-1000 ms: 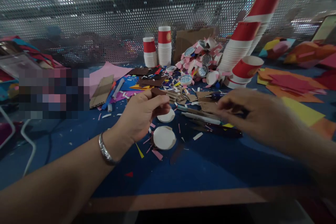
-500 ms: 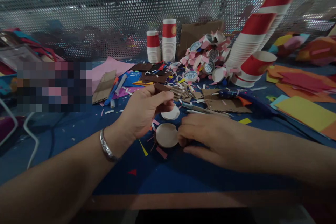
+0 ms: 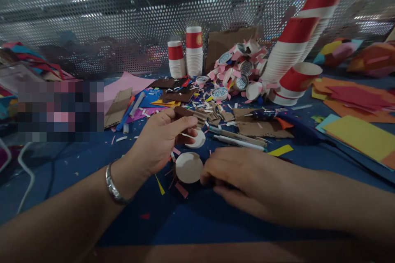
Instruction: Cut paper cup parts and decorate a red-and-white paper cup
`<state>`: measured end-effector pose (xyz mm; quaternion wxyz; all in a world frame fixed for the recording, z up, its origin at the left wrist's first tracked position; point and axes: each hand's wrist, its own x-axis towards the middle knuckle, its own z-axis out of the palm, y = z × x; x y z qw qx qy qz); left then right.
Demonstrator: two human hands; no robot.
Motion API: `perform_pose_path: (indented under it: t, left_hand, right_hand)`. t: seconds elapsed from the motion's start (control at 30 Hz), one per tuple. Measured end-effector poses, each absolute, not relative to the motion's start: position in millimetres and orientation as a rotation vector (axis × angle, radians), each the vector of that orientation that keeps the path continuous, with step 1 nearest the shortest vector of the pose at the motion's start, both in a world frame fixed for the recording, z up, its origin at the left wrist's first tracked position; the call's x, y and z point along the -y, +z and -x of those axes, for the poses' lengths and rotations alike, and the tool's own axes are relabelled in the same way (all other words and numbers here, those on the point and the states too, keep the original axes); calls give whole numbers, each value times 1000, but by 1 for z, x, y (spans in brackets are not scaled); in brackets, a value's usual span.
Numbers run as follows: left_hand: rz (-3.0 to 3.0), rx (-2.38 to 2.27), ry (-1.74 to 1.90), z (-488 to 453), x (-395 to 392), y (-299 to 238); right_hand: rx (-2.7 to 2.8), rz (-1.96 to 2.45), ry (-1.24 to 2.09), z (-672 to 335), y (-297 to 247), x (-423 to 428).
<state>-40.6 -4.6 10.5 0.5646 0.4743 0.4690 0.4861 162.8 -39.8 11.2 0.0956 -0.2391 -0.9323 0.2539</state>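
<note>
Two hands [image 3: 160, 137] [image 3: 236, 176], left raised, pinching brown paper [image 3: 184, 112], right curled by disc [image 3: 189, 167], its hold unclear

Open tabletop [image 3: 173, 228] nearest, white disc [image 3: 189, 167] between hands [image 3: 231, 176], 2 leaning cup stacks [image 3: 291, 37] behind

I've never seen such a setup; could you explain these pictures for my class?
There's no machine: a person works bare-handed, wearing one camera on the head that looks forward and down. The left hand pinches a small brown piece. The right hand is beside a pale round disc on the blue table; whether it grips anything is hidden. Around them lie paper scraps, a white pen and a blue corded tool, with stacked red-and-white cups behind.
</note>
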Motion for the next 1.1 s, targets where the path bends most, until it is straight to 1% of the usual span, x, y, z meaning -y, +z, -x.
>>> perform_pose_path:
  t: [0.17,0.27,0.37,0.53,0.63,0.77,0.93,1.0,1.1]
  left_hand:
    - [-1128,-1116,1146,40,7,11]
    - [-1138,-1112,1138,40,8,11]
    - [-1152,-1136,1130,40,8,12]
    - [-1088,-1165,1127,38,10,14]
    - [-1041,-1162,1083,38,13,16]
    - [-1014,-1119,1042,36,15,17]
    - [-999,-1014,1056,34,17,15]
    - [-977,-995,1069,33,18,14]
    - [-918,-976,1119,31,21,15]
  right_hand:
    - [2765,707,742,-165,14,43]
    - [2696,686,679,-167,14,42]
    - [2571,717,632,-170,15,40]
    - [2321,882,701,-173,17,37]
    - [2279,923,567,-172,16,32]
    - [2288,864,368,-171,11,24]
    - [2268,812,235,-170,3,21]
    - [2251,819,230,-169,2,22]
    - [2177,900,342,-167,2,25]
